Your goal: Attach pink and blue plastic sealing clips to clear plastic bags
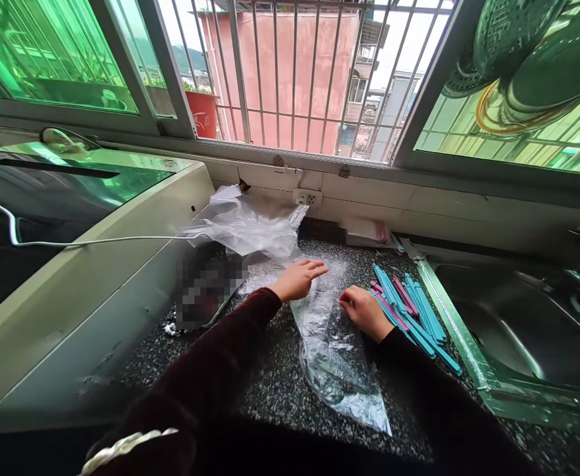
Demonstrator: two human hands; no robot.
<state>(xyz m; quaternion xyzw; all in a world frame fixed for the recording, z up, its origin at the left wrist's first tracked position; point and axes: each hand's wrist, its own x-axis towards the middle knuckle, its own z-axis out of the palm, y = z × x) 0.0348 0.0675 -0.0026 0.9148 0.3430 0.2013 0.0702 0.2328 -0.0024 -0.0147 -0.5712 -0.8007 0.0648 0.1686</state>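
A clear plastic bag (329, 350) lies crinkled on the speckled dark countertop (270, 390) between my two hands. My left hand (296, 280) is over the bag's upper left part, its fingers stretched out to the right. At the upper right edge of the bag, my right hand (366, 312) is closed, with thumb and forefinger pinched on the plastic. Just right of that hand, a loose pile of flat teal strips (426, 311) and pink strips (403, 294) lies on the counter, partly hidden by my wrist.
More crumpled clear bags (260, 228) lie at the back left. A phone-like device (208, 291), its screen blurred, rests beside a large cream appliance (96, 291), with a white cable (116, 240) crossing it. A metal sink (498, 317) is at right. Packed strips (369, 233) lie against the wall.
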